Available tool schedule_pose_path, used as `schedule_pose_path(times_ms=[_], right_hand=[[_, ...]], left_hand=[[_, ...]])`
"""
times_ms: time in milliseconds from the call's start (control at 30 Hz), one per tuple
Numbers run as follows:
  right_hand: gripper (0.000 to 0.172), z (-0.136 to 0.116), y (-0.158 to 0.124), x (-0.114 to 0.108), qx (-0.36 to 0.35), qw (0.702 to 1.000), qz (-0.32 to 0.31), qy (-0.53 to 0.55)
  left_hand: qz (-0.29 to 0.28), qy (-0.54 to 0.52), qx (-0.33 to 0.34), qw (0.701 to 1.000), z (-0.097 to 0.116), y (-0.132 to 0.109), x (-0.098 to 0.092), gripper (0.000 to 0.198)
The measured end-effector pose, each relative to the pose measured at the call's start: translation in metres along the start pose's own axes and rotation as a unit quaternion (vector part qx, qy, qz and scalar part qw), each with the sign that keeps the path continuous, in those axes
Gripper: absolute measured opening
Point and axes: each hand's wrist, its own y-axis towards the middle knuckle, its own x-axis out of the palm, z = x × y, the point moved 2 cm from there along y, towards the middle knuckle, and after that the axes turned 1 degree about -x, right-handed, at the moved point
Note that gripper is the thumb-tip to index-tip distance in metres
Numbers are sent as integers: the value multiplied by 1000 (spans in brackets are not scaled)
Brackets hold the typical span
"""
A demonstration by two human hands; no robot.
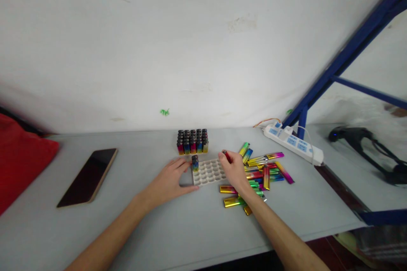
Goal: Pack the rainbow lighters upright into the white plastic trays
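My right hand (235,171) is closed around a red lighter (227,156), held over the right part of a pale tray (208,172) with rows of round pockets. One blue-and-yellow lighter (195,165) stands upright in the tray's back left corner. Beside that corner lies my left hand (168,181), thumb and fingers spread along the tray's left edge. Behind the tray, a block of upright lighters (192,142) with black tops stands in close rows. Loose shiny lighters (266,178) in several colours lie in a heap to the right, partly hidden by my right hand and forearm.
A dark phone (89,178) lies on the grey table (152,228) at left, near a red cloth-like item (22,156). A white power strip (294,143) with wires sits at the back right, by a blue metal frame (337,67). Beyond is a black strapped device (365,148).
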Motion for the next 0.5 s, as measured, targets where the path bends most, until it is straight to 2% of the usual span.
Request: schedule_pose_path(times_ms=[100,200,300,400,500], right_hand=[[55,3,0,1,6,1000,-4,3],[55,2,-1,2,-18,1000,-15,-11],[48,-2,-3,2,-54,996,-60,-35],[41,-8,-7,5,-119,984,-118,-59],[42,-10,-10,8,-188,969,-118,-110]], left_hand=[[7,0,8,1000,-1,0,1,49],[10,4,13,1000,-1,0,2,50],[6,8,10,1000,-2,-1,2,49],[8,6,14,1000,-1,-1,2,47],[12,4,17,1000,-1,-1,2,48]])
